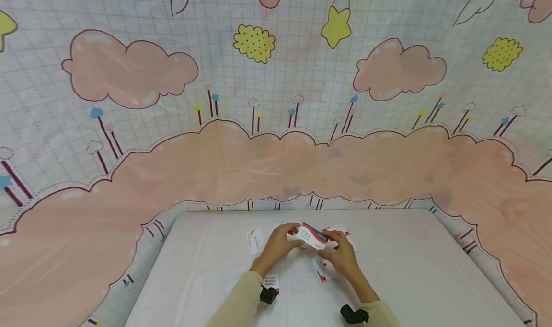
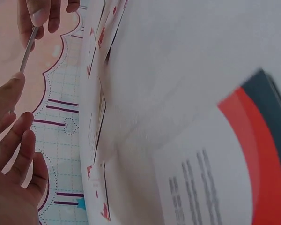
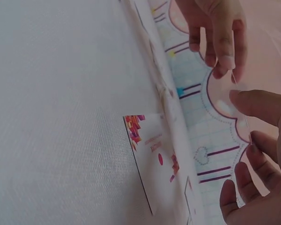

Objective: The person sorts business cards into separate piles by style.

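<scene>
Both hands hold up one business card (image 1: 312, 236), white with a red curve and a dark band, above the white table. My left hand (image 1: 278, 240) pinches its left end between thumb and fingers. At the card's right end, my right hand (image 1: 342, 255) pinches the edge the same way. The left wrist view shows the held card (image 2: 28, 51) nearly edge-on, with the left hand (image 2: 16, 150) below it and the right hand (image 2: 40, 16) above. Seen from the right wrist, the right hand's (image 3: 264, 164) other fingers are spread and loosely bent.
More cards lie on the white table (image 1: 207, 269): a white-and-green card (image 1: 255, 241) at left, a red-cornered card (image 1: 320, 270) below the hands, others behind the right hand. Under the left wrist lies a white, red and dark card (image 2: 267, 159). A cloud-patterned cloth (image 1: 302, 169) hangs behind.
</scene>
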Motion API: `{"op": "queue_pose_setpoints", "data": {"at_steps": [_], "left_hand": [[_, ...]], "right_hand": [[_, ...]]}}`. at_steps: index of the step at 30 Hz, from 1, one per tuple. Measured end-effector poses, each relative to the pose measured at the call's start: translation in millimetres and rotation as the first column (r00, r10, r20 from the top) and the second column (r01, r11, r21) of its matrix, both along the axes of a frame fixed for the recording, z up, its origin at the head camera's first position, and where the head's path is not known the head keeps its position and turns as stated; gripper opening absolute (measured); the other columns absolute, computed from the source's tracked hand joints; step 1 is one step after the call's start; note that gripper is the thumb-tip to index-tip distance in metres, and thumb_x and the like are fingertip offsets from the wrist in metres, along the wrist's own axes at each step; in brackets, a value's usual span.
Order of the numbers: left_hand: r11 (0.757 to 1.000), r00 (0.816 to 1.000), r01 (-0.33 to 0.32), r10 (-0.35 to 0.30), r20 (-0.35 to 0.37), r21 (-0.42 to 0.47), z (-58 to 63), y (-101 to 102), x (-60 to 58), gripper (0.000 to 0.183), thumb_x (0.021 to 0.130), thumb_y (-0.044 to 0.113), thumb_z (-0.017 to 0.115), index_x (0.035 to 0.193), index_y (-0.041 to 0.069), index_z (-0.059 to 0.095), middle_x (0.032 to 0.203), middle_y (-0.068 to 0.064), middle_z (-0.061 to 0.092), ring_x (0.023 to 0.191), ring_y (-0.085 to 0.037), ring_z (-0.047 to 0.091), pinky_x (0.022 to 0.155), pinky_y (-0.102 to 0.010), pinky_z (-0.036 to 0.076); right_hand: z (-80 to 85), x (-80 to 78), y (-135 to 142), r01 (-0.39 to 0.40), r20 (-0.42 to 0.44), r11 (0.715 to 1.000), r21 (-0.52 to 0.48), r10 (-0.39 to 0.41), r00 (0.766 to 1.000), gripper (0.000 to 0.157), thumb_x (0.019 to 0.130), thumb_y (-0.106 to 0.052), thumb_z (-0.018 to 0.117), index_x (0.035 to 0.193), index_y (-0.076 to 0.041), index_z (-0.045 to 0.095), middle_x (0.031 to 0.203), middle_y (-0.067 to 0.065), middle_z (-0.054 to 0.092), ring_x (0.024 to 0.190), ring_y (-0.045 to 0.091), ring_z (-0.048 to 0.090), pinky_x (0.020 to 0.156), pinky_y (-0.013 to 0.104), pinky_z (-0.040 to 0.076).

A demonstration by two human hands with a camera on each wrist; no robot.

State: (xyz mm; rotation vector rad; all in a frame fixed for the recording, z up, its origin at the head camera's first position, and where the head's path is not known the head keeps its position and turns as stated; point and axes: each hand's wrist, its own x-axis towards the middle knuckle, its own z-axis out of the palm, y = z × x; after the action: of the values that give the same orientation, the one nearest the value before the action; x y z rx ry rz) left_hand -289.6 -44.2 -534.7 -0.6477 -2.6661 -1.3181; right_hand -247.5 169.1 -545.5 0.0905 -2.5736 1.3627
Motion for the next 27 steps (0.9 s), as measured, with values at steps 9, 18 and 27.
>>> {"op": "queue_pose_setpoints", "data": {"at_steps": [9, 18, 27], "left_hand": [[0.995, 0.999, 0.04, -0.042, -0.015, -0.088, 4.8, -15.2, 8.6, 0.064, 0.078, 0.029, 0.082, 0.136, 0.018, 0.058, 0.131, -0.002, 0.061, 0.121, -0.022, 0.053, 0.102, -0.043, 0.047], [0.971, 0.991, 0.124, -0.132, -0.026, -0.205, 12.3, -32.1, 18.8, 0.065, 0.076, 0.024, 0.084, 0.136, 0.016, 0.059, 0.138, -0.003, 0.057, 0.128, -0.024, 0.048, 0.108, -0.048, 0.043], [0.958, 0.987, 0.134, -0.153, -0.056, -0.255, 18.6, -46.7, 28.2, 0.06, 0.076, 0.024, 0.084, 0.131, 0.014, 0.061, 0.133, -0.003, 0.059, 0.125, -0.022, 0.05, 0.106, -0.046, 0.045]], "right_hand": [[7.4, 11.6, -2.4, -0.057, -0.012, 0.997, 0.044, 0.057, 0.998, 0.053, 0.07, -0.008, 0.086, 0.12, -0.015, 0.069, 0.124, 0.004, 0.061, 0.111, 0.024, 0.057, 0.083, 0.03, 0.048], [14.5, 20.0, -7.9, -0.147, -0.003, 0.987, 0.07, 0.148, 0.989, 0.056, 0.069, -0.012, 0.088, 0.121, -0.018, 0.069, 0.122, -0.004, 0.061, 0.109, 0.019, 0.056, 0.084, 0.029, 0.048], [12.8, 23.8, -17.1, -0.162, 0.004, 0.984, 0.074, 0.162, 0.987, 0.061, 0.067, -0.011, 0.089, 0.124, -0.01, 0.066, 0.12, -0.001, 0.064, 0.11, 0.021, 0.059, 0.087, 0.038, 0.053]]}}
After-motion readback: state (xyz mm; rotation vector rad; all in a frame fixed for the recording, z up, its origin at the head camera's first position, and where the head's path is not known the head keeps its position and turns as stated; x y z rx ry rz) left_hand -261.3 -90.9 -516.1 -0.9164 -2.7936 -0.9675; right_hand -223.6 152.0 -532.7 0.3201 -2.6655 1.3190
